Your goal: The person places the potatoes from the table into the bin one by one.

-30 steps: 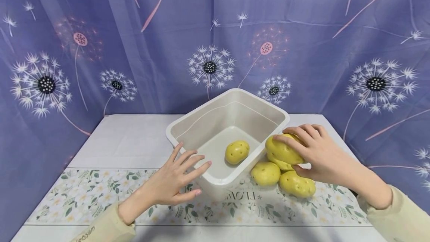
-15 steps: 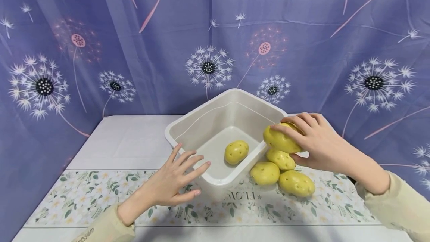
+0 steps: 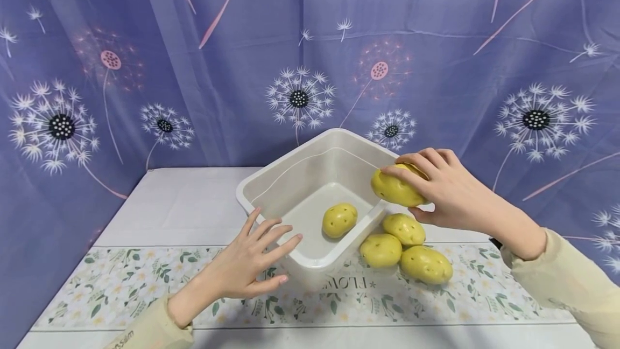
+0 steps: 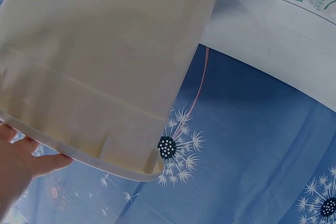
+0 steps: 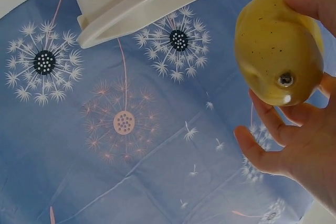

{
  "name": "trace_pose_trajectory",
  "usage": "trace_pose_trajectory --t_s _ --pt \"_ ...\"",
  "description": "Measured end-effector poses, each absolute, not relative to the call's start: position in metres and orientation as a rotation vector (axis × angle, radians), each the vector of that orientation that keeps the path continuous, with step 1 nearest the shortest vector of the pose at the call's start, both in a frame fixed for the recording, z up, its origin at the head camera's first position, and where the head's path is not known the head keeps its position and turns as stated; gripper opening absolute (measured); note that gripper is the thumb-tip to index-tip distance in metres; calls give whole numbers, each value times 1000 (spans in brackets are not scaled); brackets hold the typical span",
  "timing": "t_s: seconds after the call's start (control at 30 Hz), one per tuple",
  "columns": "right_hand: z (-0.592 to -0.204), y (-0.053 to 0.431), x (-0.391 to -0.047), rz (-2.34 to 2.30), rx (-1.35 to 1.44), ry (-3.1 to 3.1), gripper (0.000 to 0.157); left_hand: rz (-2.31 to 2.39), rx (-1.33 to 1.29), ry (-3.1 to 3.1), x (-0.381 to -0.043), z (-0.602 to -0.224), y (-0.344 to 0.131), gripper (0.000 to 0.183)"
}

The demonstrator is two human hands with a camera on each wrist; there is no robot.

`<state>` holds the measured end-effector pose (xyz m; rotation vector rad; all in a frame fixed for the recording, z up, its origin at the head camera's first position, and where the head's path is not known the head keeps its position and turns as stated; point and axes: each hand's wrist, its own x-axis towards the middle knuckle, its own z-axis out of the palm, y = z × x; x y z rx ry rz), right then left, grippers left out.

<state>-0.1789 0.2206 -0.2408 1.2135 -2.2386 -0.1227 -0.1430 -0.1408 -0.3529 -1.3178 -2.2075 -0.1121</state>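
Observation:
My right hand (image 3: pixel 448 195) grips a yellow potato (image 3: pixel 397 185) from above, over the right rim of a pale grey plastic tub (image 3: pixel 268 168). In the right wrist view the same potato (image 5: pixel 275 51) sits between thumb and fingers, with a small dark spot on its skin. My left hand (image 3: pixel 254 263) rests at the tub's near left rim, its fingers spread and fairly straight. The left wrist view has the tub's outer wall (image 4: pixel 100 56) and the left hand (image 4: pixel 21 166) at its rim. One potato (image 3: pixel 340 220) lies on the tub's floor.
Right of the tub, three more potatoes lie close together: one at the back (image 3: pixel 404 229), one at the left (image 3: pixel 381 251) and one in front (image 3: pixel 427 265). A floral runner (image 3: pixel 145 284) crosses the white table (image 3: pixel 189 198). A blue dandelion-print curtain (image 3: pixel 232 85) stands behind.
My right hand has lifted the potato up and left, off the pile to above the tub's right rim. The left hand has stayed in place.

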Motion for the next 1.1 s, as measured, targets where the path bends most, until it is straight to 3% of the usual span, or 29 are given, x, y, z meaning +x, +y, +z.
trace_pose_trajectory --t_s 1.1 --pt "-236 205 -220 -90 1190 -2252 74 -110 -1318 -2206 -143 -354 -141 54"
